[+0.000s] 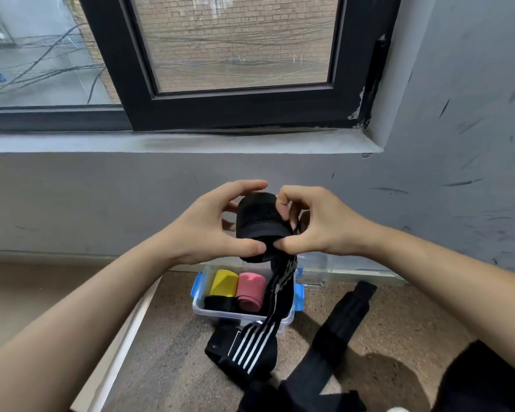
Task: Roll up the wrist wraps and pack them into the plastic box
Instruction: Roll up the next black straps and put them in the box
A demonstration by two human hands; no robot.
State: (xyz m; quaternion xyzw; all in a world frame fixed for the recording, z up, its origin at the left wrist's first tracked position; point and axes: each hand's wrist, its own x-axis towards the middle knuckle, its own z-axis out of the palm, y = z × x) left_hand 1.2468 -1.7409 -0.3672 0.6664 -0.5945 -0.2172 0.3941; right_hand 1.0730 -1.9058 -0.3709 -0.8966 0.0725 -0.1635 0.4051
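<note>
Both hands hold a partly rolled black wrist wrap (260, 217) in the air above the plastic box. My left hand (217, 224) grips the roll from the left, thumb under it. My right hand (312, 224) pinches it from the right. The wrap's loose tail (275, 295), black with white stripes, hangs down over the box to the floor. The clear plastic box (289, 321) with blue latches holds a yellow roll (223, 282), a pink roll (250, 289) and a black roll (219, 303). Another black wrap (336, 325) lies unrolled on the floor to the right.
The box stands on a speckled brown floor (173, 346) close to a grey wall (101, 197) under a black-framed window (241, 111). A pale board edge (125, 343) runs along the floor at the left. My dark clothing (488, 379) fills the lower right.
</note>
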